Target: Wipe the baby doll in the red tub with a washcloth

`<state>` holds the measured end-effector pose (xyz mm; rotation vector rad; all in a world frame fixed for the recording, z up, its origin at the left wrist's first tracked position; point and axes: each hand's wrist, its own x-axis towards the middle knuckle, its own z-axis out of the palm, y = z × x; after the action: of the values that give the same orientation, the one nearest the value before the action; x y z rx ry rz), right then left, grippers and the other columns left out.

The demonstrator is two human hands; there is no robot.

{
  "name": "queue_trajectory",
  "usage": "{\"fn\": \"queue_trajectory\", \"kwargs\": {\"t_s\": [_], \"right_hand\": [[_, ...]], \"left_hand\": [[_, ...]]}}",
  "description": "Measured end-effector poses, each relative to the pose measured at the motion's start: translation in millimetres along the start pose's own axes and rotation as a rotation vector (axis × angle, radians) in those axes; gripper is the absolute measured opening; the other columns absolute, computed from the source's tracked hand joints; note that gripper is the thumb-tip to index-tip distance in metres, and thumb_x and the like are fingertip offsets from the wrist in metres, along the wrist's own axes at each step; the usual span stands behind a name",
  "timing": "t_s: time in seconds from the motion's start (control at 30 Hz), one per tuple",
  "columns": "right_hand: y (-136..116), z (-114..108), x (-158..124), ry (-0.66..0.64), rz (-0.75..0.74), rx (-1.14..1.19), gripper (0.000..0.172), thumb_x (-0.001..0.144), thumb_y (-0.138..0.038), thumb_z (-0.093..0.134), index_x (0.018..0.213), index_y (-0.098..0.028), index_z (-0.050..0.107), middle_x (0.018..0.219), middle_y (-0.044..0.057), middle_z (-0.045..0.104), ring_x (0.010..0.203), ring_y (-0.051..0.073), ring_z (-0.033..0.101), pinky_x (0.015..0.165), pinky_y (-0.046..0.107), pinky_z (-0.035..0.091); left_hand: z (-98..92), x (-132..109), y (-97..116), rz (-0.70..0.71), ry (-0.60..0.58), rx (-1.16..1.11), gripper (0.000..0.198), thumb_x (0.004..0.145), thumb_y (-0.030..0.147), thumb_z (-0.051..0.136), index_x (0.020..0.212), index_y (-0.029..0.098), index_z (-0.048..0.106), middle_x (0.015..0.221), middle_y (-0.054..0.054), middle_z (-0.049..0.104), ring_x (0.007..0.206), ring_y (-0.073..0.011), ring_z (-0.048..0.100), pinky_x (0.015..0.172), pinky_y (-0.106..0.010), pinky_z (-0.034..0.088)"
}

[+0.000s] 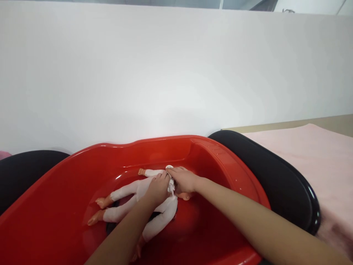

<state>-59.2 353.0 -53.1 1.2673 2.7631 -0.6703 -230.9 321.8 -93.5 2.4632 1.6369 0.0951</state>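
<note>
A baby doll (140, 189) in white clothing lies on its back, bare feet to the left and head to the right. It rests inside a red baby bathtub (55, 191). My left hand (159, 188) is on the doll's upper chest, fingers curled at the neck. From the right, my right hand (184, 179) reaches over the doll's face and covers most of its head. Between both hands a crumpled white cloth piece (171, 187) shows at the doll's neck, and my fingers close on it. The fingertips are partly hidden.
A dark support (127, 200) lies under the doll. Black rounded surfaces flank the tub, one on the left (27, 176) and one on the right (264, 173). Pink cloth (311, 158) covers the table at the right. A white partition (165, 73) rises behind the tub.
</note>
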Motion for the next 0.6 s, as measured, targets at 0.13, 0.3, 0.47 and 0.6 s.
{"fn": "queue_trajectory", "kwargs": {"t_s": [0.13,0.3,0.47,0.6], "right_hand": [[2,1,5,-0.187,0.212,-0.087,0.146,0.047,-0.027,0.094,0.167,-0.019,0.010,0.169,0.021,0.026,0.155,0.041,0.025,0.125,0.066,0.019],[2,-1,5,-0.198,0.251,-0.103,0.146,0.047,-0.027,0.095,0.166,-0.017,0.013,0.162,0.024,0.035,0.150,0.043,0.032,0.122,0.064,0.028],[9,1,9,-0.237,0.231,-0.114,0.147,0.045,-0.032,0.095,0.167,-0.021,0.013,0.164,0.022,0.033,0.153,0.047,0.026,0.120,0.065,0.028],[16,5,13,-0.236,0.229,-0.131,0.145,0.042,-0.034,0.094,0.165,-0.020,0.019,0.160,0.023,0.038,0.151,0.048,0.028,0.119,0.064,0.030]], "left_hand": [[0.8,0,5,-0.012,0.003,0.085,0.055,0.082,0.029,0.077,0.132,0.019,0.057,0.140,-0.013,0.061,0.128,-0.0346,0.056,0.104,-0.047,0.049],[5.4,3,6,-0.027,-0.017,-0.035,0.077,0.068,0.042,0.092,0.133,0.020,0.056,0.142,-0.014,0.061,0.134,-0.0345,0.052,0.113,-0.046,0.044],[5.6,7,3,-0.018,-0.015,-0.027,0.049,0.076,0.035,0.086,0.118,0.020,0.067,0.129,-0.014,0.069,0.124,-0.0347,0.059,0.104,-0.044,0.048],[0.9,6,-1,-0.008,-0.018,-0.017,0.021,0.091,0.025,0.061,0.104,0.019,0.075,0.114,-0.014,0.074,0.115,-0.0349,0.064,0.100,-0.045,0.049]]}}
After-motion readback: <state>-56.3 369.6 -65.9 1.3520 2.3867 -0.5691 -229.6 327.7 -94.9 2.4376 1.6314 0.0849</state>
